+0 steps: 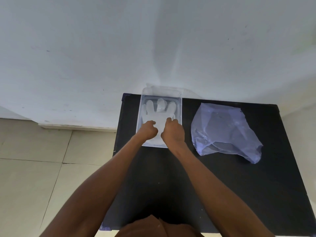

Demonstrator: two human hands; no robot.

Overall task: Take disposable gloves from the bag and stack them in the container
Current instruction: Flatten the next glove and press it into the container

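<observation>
A clear plastic container (pixel 179 106) sits at the far left of the black table. Inside it lies a translucent disposable glove (pixel 160 110), flat, fingers pointing away from me. My left hand (pixel 148 130) and my right hand (pixel 173 131) are both inside the container, fingers curled, pinching the near part of the glove at its left and right sides. The wrist end of the glove is hidden under my hands. To the right a crumpled bluish plastic bag (pixel 224 130) lies on the table, its opening facing me.
The black table (pixel 256 194) stands against a white wall (pixel 153 40). Its left edge runs just beside the container, with pale floor tiles (pixel 34 177) below. The container's far rim touches the wall.
</observation>
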